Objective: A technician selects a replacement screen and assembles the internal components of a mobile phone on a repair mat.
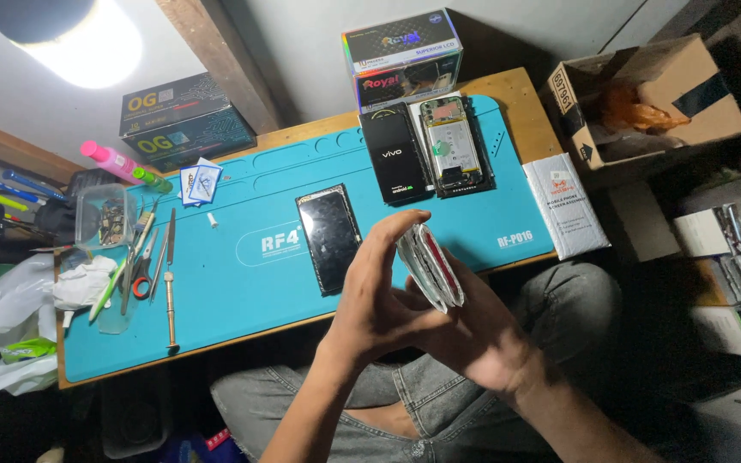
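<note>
A dim workshop corner is glowing under a bright lamp at the upper left of the frame, and a long turquoise rubber repair mat (250, 300) is covering a narrow wooden bench across the middle. In the lower centre, over the person's lap in grey jeans, the left hand (379, 296) and the right hand (473, 330) are closing together around a thin white flat packet with a red stripe (429, 266), fingers wrapped narrowly about its edges and tilting it on end. The packet is hanging off the front edge of the bench, so a loosening grip could be sending it down to the dark floor, and a hard squeeze may be bending whatever flat part lies inside. A black glass phone screen (329, 237) is lying loose on the mat just above the hands; a swinging wrist could be knocking it off. At the left, metal tweezers and a slim screwdriver (170, 291) are resting beside a small clear plastic tub of screws (106, 216).
</note>
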